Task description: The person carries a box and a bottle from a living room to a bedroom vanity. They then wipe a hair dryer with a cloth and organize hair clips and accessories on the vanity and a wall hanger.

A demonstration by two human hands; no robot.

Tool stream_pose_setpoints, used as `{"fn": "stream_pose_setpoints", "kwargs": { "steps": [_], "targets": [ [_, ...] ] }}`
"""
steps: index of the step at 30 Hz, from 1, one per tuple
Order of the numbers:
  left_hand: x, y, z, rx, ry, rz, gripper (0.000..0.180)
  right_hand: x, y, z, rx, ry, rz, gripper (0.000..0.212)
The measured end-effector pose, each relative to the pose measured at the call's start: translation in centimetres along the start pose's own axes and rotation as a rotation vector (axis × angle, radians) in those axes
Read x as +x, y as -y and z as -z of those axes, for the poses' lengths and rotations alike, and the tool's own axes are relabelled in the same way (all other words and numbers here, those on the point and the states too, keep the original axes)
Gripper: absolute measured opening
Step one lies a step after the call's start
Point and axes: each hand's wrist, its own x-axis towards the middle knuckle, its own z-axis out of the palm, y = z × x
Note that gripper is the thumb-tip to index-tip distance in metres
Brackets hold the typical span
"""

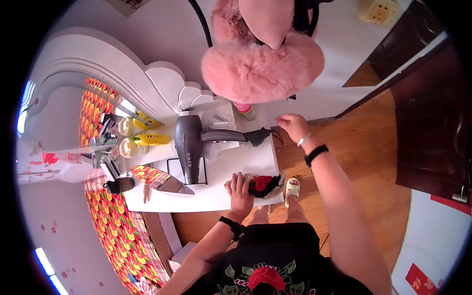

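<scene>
Your left hand (239, 195) is the nearer one to the red-and-black fabric bundle (265, 185), touching its left end close to the front edge of the white dressing table (260, 160). From those fingers the bundle's long axis runs rightward, roughly crosswise to you; they lie extended over it, and whether they grip, I cannot tell. Your right hand (293, 129) is half curled, apart from the bundle, farther forward and to the right, with the dark grey hair dryer (187, 145) pointing its handle toward it; whether it holds anything, I cannot tell
</scene>
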Motion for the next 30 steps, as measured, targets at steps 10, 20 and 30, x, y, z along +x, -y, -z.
{"fn": "stream_pose_setpoints", "kwargs": {
  "steps": [10, 20, 30],
  "targets": [
    [0.2, -5.9, -1.5, 0.068, -0.013, 0.095, 0.069, 4.3, 3.4, -4.2, -0.371, 0.891, 0.459, 0.036],
    [6.0, -5.2, -2.2, -0.131, -0.216, 0.08, 0.049, 1.8, -2.8, -2.3, 0.219, 0.471, 0.184, 0.034],
    [16.5, -5.4, -1.3, -0.173, -0.58, 0.031, 0.048, -0.3, -3.6, 0.4, 0.384, 0.5, -0.117, 0.039]
  ]
}}
